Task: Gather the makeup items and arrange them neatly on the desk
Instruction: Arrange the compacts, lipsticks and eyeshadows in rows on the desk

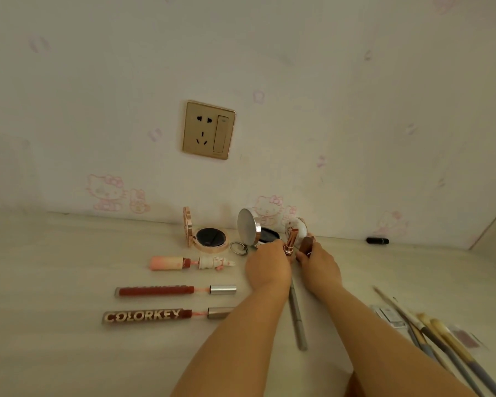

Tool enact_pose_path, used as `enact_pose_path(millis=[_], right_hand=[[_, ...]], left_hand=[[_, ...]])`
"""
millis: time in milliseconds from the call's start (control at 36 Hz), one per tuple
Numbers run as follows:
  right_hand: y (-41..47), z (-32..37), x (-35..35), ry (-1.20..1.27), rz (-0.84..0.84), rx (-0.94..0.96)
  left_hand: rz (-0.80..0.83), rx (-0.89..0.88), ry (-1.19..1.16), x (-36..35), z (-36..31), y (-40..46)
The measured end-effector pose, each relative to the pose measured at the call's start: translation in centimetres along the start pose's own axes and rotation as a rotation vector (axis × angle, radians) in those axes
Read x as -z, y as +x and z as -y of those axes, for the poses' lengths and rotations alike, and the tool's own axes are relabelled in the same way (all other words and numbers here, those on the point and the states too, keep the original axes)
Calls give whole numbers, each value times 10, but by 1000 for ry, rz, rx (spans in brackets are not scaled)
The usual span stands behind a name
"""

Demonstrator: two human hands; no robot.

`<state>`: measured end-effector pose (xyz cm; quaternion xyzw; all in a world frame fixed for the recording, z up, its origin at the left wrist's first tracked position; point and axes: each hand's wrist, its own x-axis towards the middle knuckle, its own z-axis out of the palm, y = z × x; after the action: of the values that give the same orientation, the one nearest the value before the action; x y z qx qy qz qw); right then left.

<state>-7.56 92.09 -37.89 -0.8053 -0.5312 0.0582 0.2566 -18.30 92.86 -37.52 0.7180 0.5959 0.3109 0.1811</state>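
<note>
A rose-gold lipstick (290, 241) is grasped by the left hand (267, 266), its brown cap (307, 245) by the right hand (317, 263), above the surface (69, 353). The upright silver compact (248, 228), just beside, could be toppled during capping.

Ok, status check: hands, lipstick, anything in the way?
Left hand grips rose-gold lipstick, upright. Right hand holds brown cap, off the tube. Open compacts right behind; grey pencil lies between the forearms.
</note>
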Motion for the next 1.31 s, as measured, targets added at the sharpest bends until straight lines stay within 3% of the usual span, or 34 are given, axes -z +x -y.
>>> enact_pose_path(millis=[444, 667, 861, 1056, 1306], right_hand=[[-8, 0, 3, 166, 20, -59], [-26, -3, 20, 374, 10, -129], [-38, -26, 56, 277, -57, -52], [-13, -77, 109, 77, -87, -11], [52, -133, 131, -83, -37, -15]], left_hand=[[13, 18, -165, 0, 5, -6], [-209, -1, -89, 10, -2, -31], [-304, -257, 14, 20, -52, -39], [-99, -490, 199, 1, -128, -12], [173, -522, 545, -63, -191, 52]])
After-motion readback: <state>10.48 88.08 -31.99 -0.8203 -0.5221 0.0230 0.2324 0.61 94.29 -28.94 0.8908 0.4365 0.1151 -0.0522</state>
